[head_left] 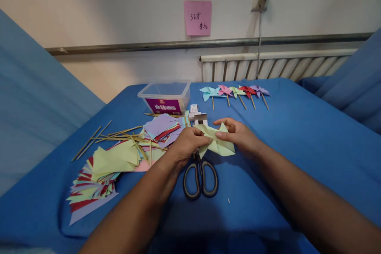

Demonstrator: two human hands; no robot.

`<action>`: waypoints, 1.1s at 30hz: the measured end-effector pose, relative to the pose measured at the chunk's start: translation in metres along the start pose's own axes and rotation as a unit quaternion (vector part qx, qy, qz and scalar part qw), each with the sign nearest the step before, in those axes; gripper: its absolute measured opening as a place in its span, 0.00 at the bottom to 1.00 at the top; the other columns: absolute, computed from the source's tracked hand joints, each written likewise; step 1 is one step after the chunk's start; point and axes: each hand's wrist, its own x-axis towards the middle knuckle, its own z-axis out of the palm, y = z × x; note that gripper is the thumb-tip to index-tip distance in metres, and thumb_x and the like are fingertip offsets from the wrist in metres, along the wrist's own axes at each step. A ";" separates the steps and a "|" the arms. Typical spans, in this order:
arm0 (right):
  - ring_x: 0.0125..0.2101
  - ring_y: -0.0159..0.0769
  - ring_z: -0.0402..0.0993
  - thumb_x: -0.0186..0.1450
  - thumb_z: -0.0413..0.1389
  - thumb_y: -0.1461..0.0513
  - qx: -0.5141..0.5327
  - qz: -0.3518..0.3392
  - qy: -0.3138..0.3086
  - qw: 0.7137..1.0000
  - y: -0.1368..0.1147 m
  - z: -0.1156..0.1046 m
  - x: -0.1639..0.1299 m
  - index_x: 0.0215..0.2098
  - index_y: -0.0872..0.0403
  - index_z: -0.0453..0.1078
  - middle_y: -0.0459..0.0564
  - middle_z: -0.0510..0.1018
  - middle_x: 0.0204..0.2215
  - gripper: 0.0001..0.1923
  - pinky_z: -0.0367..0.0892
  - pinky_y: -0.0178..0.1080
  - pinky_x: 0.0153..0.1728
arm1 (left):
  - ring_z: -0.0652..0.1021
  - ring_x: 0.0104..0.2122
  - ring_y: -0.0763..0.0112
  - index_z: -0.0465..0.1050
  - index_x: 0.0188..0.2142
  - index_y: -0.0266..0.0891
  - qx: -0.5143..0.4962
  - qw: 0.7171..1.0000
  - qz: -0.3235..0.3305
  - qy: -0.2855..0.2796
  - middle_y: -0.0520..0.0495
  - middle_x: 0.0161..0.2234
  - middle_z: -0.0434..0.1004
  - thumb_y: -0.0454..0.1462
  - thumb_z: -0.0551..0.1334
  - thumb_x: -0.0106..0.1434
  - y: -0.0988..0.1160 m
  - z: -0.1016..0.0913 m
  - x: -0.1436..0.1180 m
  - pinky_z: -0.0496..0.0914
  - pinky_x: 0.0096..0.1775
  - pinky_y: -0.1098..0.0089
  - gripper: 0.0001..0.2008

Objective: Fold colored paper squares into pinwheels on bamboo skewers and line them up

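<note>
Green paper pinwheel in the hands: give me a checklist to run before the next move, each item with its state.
1. Green pinwheel gripped by both left hand and right hand: ok.
2. Folded points pinched at the centre: ok.
3. Centre fastened: cannot tell.
4. Sticks within reach on the left: ok.
5. Scissors lying shut on the cloth below the hands: ok.
6. Finished pinwheels apart from the work: ok.

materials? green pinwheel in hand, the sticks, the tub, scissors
Green pinwheel, pinched between left hand and right hand: thin matte paper, sharp creases. Sticks: likely bamboo or wood, pale tan, thin and straight. Tub: clear plastic, see-through walls, purple label. Scissors: dark handles with lighter rims, probably plastic; blades mostly hidden under the hands.
</note>
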 end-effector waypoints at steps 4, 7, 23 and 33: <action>0.23 0.30 0.72 0.46 0.69 0.60 -0.028 -0.006 -0.017 0.999 0.000 0.002 -0.002 0.39 0.53 0.71 0.41 0.75 0.26 0.23 0.67 0.34 0.24 | 0.64 0.16 0.78 0.72 0.17 0.34 0.064 0.998 0.024 -0.010 0.52 0.15 0.67 0.34 0.66 0.44 0.004 0.001 -0.003 0.53 0.20 0.74 0.05; 0.21 0.30 0.71 0.46 0.69 0.61 -0.039 -0.011 -0.007 0.999 0.005 0.003 0.001 0.38 0.53 0.71 0.40 0.75 0.25 0.22 0.66 0.33 0.23 | 0.63 0.17 0.78 0.71 0.17 0.35 0.071 0.997 0.036 0.004 0.53 0.15 0.65 0.34 0.67 0.44 0.002 0.001 -0.002 0.53 0.21 0.74 0.06; 0.24 0.33 0.75 0.48 0.69 0.59 0.149 -0.077 0.184 0.969 0.027 0.029 0.006 0.40 0.53 0.65 0.43 0.79 0.27 0.25 0.71 0.37 0.28 | 0.76 0.30 0.69 0.76 0.36 0.36 -0.232 0.972 -0.002 0.039 0.47 0.32 0.78 0.36 0.72 0.46 -0.017 0.015 0.008 0.70 0.37 0.69 0.16; 0.25 0.32 0.74 0.52 0.67 0.56 0.115 -0.090 0.152 0.977 0.027 0.025 0.006 0.46 0.53 0.66 0.43 0.78 0.26 0.26 0.70 0.36 0.29 | 0.77 0.28 0.67 0.77 0.34 0.32 -0.247 0.967 0.025 0.059 0.45 0.28 0.79 0.34 0.71 0.45 -0.009 0.017 0.003 0.71 0.36 0.68 0.15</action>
